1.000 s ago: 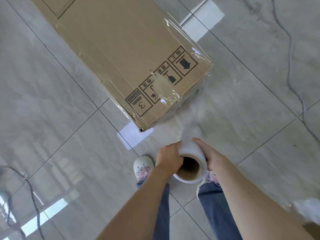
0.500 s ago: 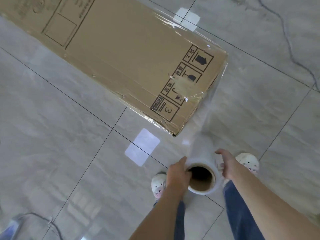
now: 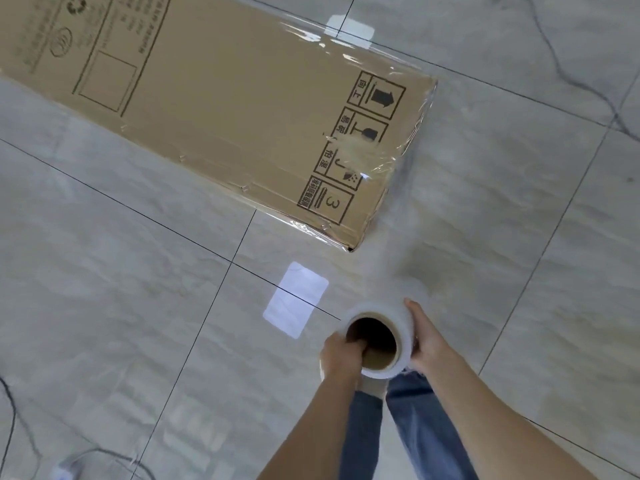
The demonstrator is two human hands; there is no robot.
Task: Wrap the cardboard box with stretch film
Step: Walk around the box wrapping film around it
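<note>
A long brown cardboard box [image 3: 225,109] lies flat on the tiled floor, with black handling symbols printed at its near right end. Clear stretch film [image 3: 398,157] clings to that end, wrinkled and shiny. A roll of stretch film [image 3: 384,337] with a cardboard core is held upright below the box's corner. My left hand [image 3: 341,355] grips its left rim with fingers hooked into the core. My right hand [image 3: 427,344] presses on the roll's right side. A hazy sheet of film [image 3: 405,244] stretches from the roll up to the box's end.
Glossy grey marble-look floor tiles [image 3: 121,306] with dark grout lines surround the box. My legs in blue jeans [image 3: 415,427] stand under the roll. A dark cable [image 3: 10,420] curls at the lower left. Bright window reflections show on the floor.
The view has swung around the box's end, so the box now runs off to the upper left. The roll stays in both hands, with the film still drawn out to the box.
</note>
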